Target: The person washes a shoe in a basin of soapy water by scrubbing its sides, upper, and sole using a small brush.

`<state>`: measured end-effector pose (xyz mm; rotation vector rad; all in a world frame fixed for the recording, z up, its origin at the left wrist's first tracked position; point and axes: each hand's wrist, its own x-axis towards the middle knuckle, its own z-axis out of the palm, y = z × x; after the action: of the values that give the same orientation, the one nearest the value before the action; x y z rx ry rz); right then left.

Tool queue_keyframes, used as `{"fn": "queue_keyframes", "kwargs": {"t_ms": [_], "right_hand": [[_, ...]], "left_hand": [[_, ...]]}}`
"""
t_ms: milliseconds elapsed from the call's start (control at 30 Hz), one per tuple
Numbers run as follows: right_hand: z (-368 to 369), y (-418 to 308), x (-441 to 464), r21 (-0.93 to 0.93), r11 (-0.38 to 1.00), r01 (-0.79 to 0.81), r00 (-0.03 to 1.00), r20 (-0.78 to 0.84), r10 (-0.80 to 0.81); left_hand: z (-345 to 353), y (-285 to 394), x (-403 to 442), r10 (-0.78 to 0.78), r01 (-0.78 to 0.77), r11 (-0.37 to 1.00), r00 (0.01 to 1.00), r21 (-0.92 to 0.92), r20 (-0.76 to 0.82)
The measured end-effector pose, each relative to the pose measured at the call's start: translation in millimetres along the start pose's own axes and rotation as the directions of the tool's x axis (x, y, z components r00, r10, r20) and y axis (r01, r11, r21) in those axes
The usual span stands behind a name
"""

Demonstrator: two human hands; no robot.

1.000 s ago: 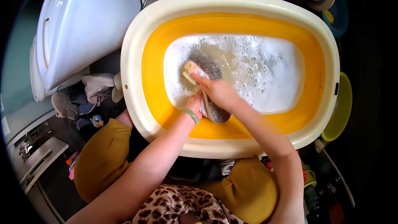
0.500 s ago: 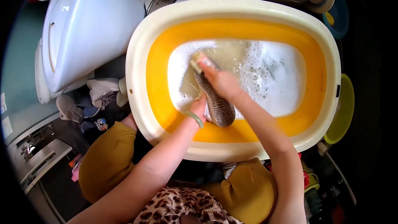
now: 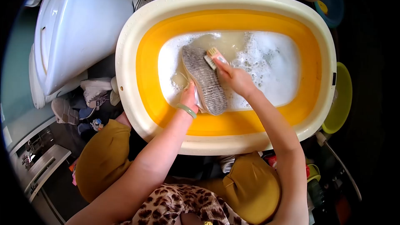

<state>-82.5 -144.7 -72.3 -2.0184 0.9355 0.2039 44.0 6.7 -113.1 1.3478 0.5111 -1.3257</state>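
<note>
My left hand (image 3: 188, 98), with a pale green bangle at the wrist, is closed on the side of a shoe (image 3: 204, 79). The shoe's grey, ridged sole faces up, and its upper is mostly hidden underneath. In my right hand (image 3: 238, 79) is a scrubbing brush (image 3: 216, 58) with a pinkish handle and pale bristles. Its bristles are at the right edge of the sole, near the upper half; whether they touch is hard to tell. Both hands are over a cream and yellow oval tub (image 3: 225, 146) that holds cloudy, soapy water (image 3: 271, 71) with white foam.
A white toilet-like ceramic fixture (image 3: 83, 29) stands at the upper left. Several shoes (image 3: 96, 89) lie on the floor left of the tub. A lime green basin (image 3: 339, 100) leans by the right rim, and a blue basin (image 3: 334, 4) is at the upper right.
The brush has moved from the sole's upper end to its right edge. The sole has turned to face the camera more fully. The whole view has shifted slightly.
</note>
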Motion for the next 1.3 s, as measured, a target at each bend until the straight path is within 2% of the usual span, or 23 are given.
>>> {"fn": "queue_keyframes", "kwargs": {"t_ms": [33, 100, 133, 167, 200, 267, 300, 333, 367, 433, 467, 500, 567, 700, 767, 900, 967, 1033, 1067, 1133, 1167, 1233, 1300], "right_hand": [[-1.8, -1.5, -14.2, -0.013, 1.000, -0.015, 0.999, 0.050, 0.016], [17.1, -6.0, -53.6, 0.247, 0.965, 0.091, 0.989, 0.088, -0.116], [21.8, -11.0, -71.9, 0.209, 0.969, 0.136, 0.977, 0.135, -0.166], [11.1, -23.8, -84.5, 0.126, 0.989, 0.080, 0.959, 0.261, -0.110], [9.8, -20.1, -85.1, 0.098, 0.986, 0.134, 0.952, 0.265, -0.155], [5.6, -9.2, -73.2, 0.082, 0.979, 0.186, 0.946, 0.255, -0.201], [-0.8, -0.7, -54.4, 0.084, 0.980, 0.183, 0.971, 0.138, -0.193], [-5.9, 4.9, -45.3, 0.080, 0.981, 0.177, 0.984, 0.018, -0.179], [-7.1, 5.6, -45.5, 0.073, 0.982, 0.174, 0.984, 0.007, -0.175], [-2.9, 1.5, -43.8, 0.166, 0.982, 0.086, 0.995, 0.041, -0.094], [-9.6, -16.4, -57.8, 0.172, 0.983, 0.065, 0.985, 0.145, -0.091], [0.1, -18.0, -73.3, 0.194, 0.971, 0.138, 0.978, 0.125, -0.164], [3.5, -20.5, -95.1, 0.152, 0.981, 0.124, 0.961, 0.229, -0.157], [-5.6, -3.1, -71.9, 0.130, 0.987, 0.094, 0.991, 0.088, -0.105], [-14.3, -3.3, -56.3, 0.180, 0.983, 0.017, 0.999, 0.045, -0.025], [1.9, -18.1, -97.1, 0.207, 0.975, 0.086, 0.979, 0.166, -0.121], [0.8, -9.1, -103.4, 0.226, 0.969, 0.104, 0.978, 0.155, -0.141], [-6.5, 13.4, -95.7, 0.120, 0.984, 0.132, 0.977, 0.152, -0.149], [-10.7, 23.9, -87.4, 0.123, 0.973, 0.195, 0.976, 0.070, -0.204], [-20.3, 42.9, -57.6, -0.194, 0.972, 0.134, 0.991, 0.002, -0.136], [-27.0, 48.4, -40.6, -0.253, 0.967, 0.036, 0.999, -0.012, -0.040], [-23.7, 68.8, -16.3, -0.296, 0.955, -0.015, 0.986, -0.165, -0.036], [-18.0, 69.1, -5.6, -0.227, 0.966, -0.125, 0.963, -0.264, 0.063]], "left_hand": [[3.8, 4.7, -1.1, 0.024, -0.024, 1.000, 1.000, -0.008, -0.019], [12.4, 14.3, -3.9, -0.002, 0.002, 0.998, 1.000, -0.061, -0.004], [12.0, 18.1, -0.4, -0.017, 0.016, 0.997, 1.000, -0.071, -0.001], [13.0, 22.2, 0.3, -0.025, 0.025, 0.996, 1.000, -0.080, -0.004], [21.1, 32.9, -8.3, -0.102, 0.107, 0.992, 0.992, -0.064, 0.069], [19.1, 28.0, -4.1, -0.057, 0.063, 0.996, 0.994, -0.063, 0.091], [17.0, 23.6, 2.4, -0.015, 0.024, 0.997, 0.992, -0.069, 0.129], [14.4, 21.3, 11.5, -0.046, 0.058, 0.994, 0.990, -0.091, 0.133], [21.5, 22.3, 9.2, -0.045, 0.058, 0.994, 0.988, -0.087, 0.146], [31.3, 24.1, 3.9, -0.012, 0.021, 0.996, 0.995, -0.090, 0.094], [24.0, 20.2, 10.3, -0.005, 0.016, 0.994, 0.995, -0.109, 0.104], [20.4, 21.7, 9.7, -0.007, 0.018, 0.994, 0.995, -0.109, 0.096], [19.1, 23.9, 8.8, -0.061, 0.067, 0.995, 0.995, -0.074, 0.079], [18.5, 18.6, 12.3, -0.047, 0.047, 0.999, 0.999, -0.026, 0.000], [19.3, 15.6, 20.8, 0.000, 0.004, 0.997, 0.999, -0.078, 0.051], [24.8, 22.2, 7.9, 0.004, 0.004, 0.992, 0.998, -0.123, 0.061], [25.2, 22.2, 5.9, -0.006, 0.011, 0.994, 0.999, -0.109, 0.046], [23.6, 21.2, 10.2, -0.014, 0.020, 0.996, 0.997, -0.082, 0.074], [21.3, 21.6, 13.2, -0.034, 0.039, 0.996, 0.997, -0.078, 0.073], [25.2, 27.0, 6.2, -0.035, 0.044, 0.995, 0.994, -0.093, 0.103], [27.0, 28.6, 3.1, -0.035, 0.049, 0.993, 0.991, -0.107, 0.125], [25.5, 27.9, 2.9, 0.003, 0.014, 0.993, 0.989, -0.114, 0.146], [27.5, 32.0, -2.9, 0.003, -0.004, 1.000, 0.999, 0.001, 0.051]]}}
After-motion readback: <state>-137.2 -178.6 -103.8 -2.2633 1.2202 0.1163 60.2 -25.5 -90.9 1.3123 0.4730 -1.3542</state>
